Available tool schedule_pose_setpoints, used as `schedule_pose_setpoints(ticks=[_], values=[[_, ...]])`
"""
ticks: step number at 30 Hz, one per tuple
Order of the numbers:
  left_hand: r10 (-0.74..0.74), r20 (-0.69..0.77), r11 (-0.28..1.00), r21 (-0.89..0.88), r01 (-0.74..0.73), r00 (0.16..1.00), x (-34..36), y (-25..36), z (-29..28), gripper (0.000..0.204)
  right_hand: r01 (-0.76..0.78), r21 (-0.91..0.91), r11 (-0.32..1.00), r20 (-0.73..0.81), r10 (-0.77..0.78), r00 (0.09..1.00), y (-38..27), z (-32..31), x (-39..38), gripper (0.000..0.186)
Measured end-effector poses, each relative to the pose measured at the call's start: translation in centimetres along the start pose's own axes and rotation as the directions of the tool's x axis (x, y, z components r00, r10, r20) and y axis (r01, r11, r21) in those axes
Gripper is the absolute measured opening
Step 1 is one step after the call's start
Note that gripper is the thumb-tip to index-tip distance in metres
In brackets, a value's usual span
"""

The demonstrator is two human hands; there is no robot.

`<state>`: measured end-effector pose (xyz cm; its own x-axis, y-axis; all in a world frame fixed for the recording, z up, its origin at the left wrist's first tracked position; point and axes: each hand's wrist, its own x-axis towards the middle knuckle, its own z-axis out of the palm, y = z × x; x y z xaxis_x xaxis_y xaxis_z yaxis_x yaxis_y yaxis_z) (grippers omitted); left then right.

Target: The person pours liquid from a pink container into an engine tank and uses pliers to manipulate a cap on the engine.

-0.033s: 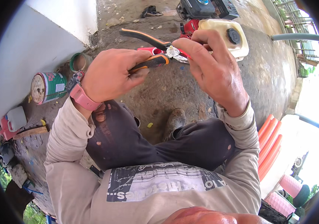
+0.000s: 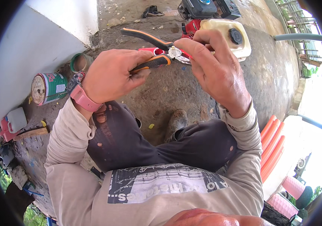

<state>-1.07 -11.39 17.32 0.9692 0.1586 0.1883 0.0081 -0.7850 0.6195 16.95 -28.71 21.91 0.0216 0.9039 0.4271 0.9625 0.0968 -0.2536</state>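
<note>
My left hand [image 2: 112, 77] is closed around one black-and-orange handle of a pair of pliers [image 2: 151, 63]. The other handle spreads away from it, toward the far left, so the pliers are opened wide. Their shiny metal pivot lies between my two hands. At the jaw end, my right hand [image 2: 217, 66] has its thumb and index finger pinched together. What those fingertips grip is hidden, though a bit of red shows beside them. A red tube-like thing [image 2: 151, 50] is partly visible behind the pliers.
Beyond my right hand is a machine with an off-white tank [image 2: 245, 41], black cap and red parts. Dark machine parts [image 2: 202, 8] lie farther off. At left are a green-and-white can [image 2: 50, 88] and a white wall [image 2: 29, 49]. Orange pipes [image 2: 272, 145] lie at right.
</note>
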Motion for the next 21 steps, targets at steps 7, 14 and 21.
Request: schedule_pose_setpoints(ticks=[7,14,21], values=[[0.031,-0.033,0.999,-0.014,-0.031,0.999,0.2,0.0,0.0,0.047,-0.010,0.003,1.000,-0.014,0.010,1.000,0.1,-0.2,0.0,0.038],[-0.055,0.020,0.964,-0.258,0.059,0.998,0.9,-0.8,0.5,0.038,-0.015,0.021,1.000,-0.102,0.017,0.995,0.4,-1.1,0.0,0.044],[-0.217,0.194,0.779,-0.556,0.290,0.957,1.9,-1.7,1.3,0.027,-0.051,0.035,0.998,-0.156,0.056,0.986,0.0,-2.7,-0.3,0.046]])
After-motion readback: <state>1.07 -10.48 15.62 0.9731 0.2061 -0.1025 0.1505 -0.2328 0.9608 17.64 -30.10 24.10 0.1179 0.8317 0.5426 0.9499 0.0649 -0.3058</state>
